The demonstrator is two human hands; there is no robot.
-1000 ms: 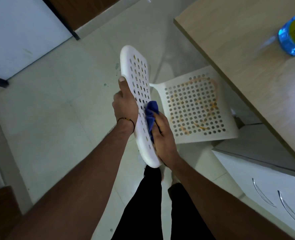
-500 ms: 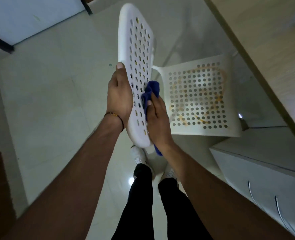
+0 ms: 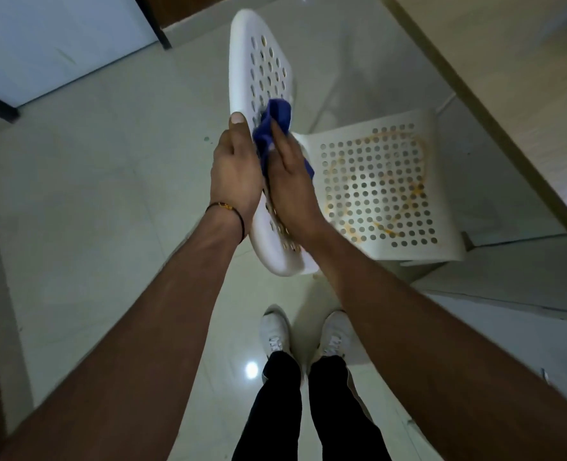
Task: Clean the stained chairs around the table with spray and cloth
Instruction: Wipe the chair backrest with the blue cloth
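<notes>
Pressing blue cloth [image 3: 277, 119] to the chair back [image 3: 259, 54] under flat right hand [image 3: 288, 184] fingers [image 3: 279, 141], frame centre | left hand [image 3: 234, 174] grasps the back's edge, thumb in front | seat [image 3: 441, 234], centre right, shows orange stain [image 3: 420, 191] | desk [image 3: 508, 78] upper right | judged: backrest wipe under way, seat left

Head view, steeply downward, close overhead

Probably a home: tiled floor [image 3: 92, 211], wooden table [image 3: 525, 78], white cabinet [image 3: 495, 287].
</notes>
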